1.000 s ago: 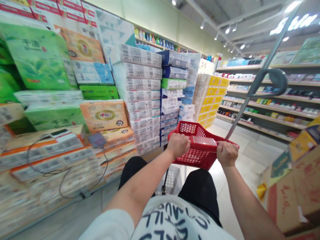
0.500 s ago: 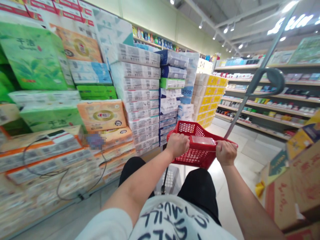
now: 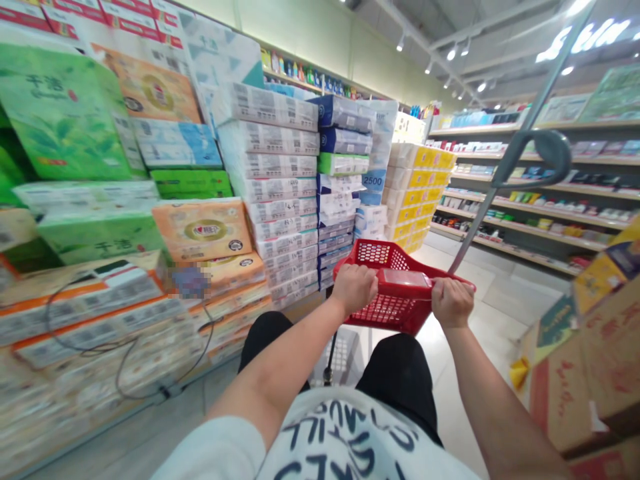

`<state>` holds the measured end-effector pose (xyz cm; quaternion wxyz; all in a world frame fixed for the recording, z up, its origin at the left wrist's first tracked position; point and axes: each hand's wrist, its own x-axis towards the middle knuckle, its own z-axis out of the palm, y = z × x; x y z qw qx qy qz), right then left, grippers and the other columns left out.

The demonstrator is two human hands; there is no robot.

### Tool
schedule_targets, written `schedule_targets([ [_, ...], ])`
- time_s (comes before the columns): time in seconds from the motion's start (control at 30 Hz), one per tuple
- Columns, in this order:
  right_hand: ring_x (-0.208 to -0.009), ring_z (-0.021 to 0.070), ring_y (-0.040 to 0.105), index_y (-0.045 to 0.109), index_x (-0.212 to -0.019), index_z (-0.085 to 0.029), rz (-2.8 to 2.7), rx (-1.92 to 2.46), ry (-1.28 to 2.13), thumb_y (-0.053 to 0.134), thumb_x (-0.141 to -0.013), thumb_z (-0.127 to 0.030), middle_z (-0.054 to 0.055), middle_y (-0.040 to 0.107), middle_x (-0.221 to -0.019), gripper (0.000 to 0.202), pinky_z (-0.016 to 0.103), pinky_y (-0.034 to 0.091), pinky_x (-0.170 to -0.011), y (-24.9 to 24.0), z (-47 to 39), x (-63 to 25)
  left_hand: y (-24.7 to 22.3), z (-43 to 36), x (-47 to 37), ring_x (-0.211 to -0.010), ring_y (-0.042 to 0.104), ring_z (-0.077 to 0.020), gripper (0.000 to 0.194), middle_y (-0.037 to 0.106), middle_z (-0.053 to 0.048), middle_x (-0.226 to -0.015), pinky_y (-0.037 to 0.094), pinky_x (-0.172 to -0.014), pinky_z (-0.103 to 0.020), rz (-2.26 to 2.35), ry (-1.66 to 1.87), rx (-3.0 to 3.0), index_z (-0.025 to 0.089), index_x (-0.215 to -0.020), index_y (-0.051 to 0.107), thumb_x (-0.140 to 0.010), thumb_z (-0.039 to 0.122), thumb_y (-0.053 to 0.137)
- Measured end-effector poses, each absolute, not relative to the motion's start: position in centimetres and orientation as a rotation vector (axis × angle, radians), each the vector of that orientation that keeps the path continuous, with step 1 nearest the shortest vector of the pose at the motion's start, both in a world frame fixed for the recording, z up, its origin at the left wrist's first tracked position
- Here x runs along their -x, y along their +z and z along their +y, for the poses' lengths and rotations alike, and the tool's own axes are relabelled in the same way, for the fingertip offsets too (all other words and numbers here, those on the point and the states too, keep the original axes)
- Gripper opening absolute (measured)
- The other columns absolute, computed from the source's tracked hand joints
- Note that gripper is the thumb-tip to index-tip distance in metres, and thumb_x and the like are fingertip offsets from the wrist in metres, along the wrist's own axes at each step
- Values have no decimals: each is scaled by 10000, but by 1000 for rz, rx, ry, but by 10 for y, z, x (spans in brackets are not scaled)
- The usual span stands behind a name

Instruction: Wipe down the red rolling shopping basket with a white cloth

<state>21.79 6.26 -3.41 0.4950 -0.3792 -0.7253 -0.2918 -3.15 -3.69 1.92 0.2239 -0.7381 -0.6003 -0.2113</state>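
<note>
Both my hands grip the red handle [image 3: 404,283] of a shopping cart. My left hand [image 3: 355,289] is wrapped round its left end, knuckles up. Round the right end my right hand [image 3: 453,302] is closed in the same way. Between them sits a pale panel on the handle. Beyond and below it is the cart's red perforated basket [image 3: 393,309], whose inside is only partly seen. A grey pole [image 3: 473,233] rises beside the right hand and carries a dark grey curved hook [image 3: 553,159] higher up.
Tall stacks of packaged tissue [image 3: 283,180] line the left side. A loose black cable [image 3: 120,353] hangs over lower packs. Cardboard boxes [image 3: 565,393] stand close on the right. Stocked shelves [image 3: 525,193] are at the back right, with tiled floor [image 3: 493,313] before them.
Hardly anything differs. The tissue stacks have shifted very slightly left and up in view. Both hands keep their hold on the cart handle.
</note>
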Motion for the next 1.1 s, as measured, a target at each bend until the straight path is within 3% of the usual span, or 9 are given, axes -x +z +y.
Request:
schedule_targets([
  [0.07,-677,163,552,627,-792,-172,-1755,921,-714,447,-882,-184,32,659,-707,201,338,324,-779,-34,63,-218,14,-40,33,-918,613,-248,299,673,-97,-921,400,-841,-391,-1596,-642,2018,177,-1002,640,-928,318,387],
  [0.27,-687,165,554,626,-797,-175,-1751,919,-724,451,-880,-186,36,668,-727,195,334,318,-764,-34,63,-217,26,-28,36,-758,621,-201,350,681,-61,-817,400,-728,-340,-1842,-566,2041,194,-803,641,-945,346,360],
  [0.5,-690,167,574,627,-801,-181,-1754,892,-723,446,-870,-171,33,666,-719,194,335,332,-763,-35,65,-216,4,-45,45,-977,572,-232,313,649,-94,-1033,373,-890,-400,-1456,-670,2066,185,-1138,584,-948,327,378],
  [0.67,-701,164,570,625,-804,-178,-1750,892,-727,459,-869,-171,31,671,-729,179,331,325,-773,-36,65,-217,22,-31,46,-816,617,-197,326,680,-50,-879,410,-762,-333,-1803,-675,2017,211,-872,628,-962,348,346],
  [0.77,-696,161,570,623,-809,-175,-1743,878,-737,463,-872,-172,33,684,-750,172,325,328,-778,-36,65,-217,28,-27,51,-769,624,-187,376,687,-32,-852,411,-707,-317,-1827,-648,2065,224,-829,629,-972,374,315],
  [1.0,-712,164,588,629,-805,-175,-1751,897,-697,469,-862,-169,35,675,-740,171,335,340,-784,-36,65,-218,-3,-47,61,-1076,541,-223,304,635,-94,-1120,358,-957,-410,-1429,-749,2053,196,-1154,583,-938,313,406],
  [1.1,-702,164,584,631,-799,-175,-1745,917,-704,466,-865,-174,36,673,-740,178,337,340,-779,-36,65,-218,2,-43,58,-1001,562,-214,269,652,-73,-1039,376,-914,-388,-1552,-775,2023,207,-1062,614,-941,314,399],
])
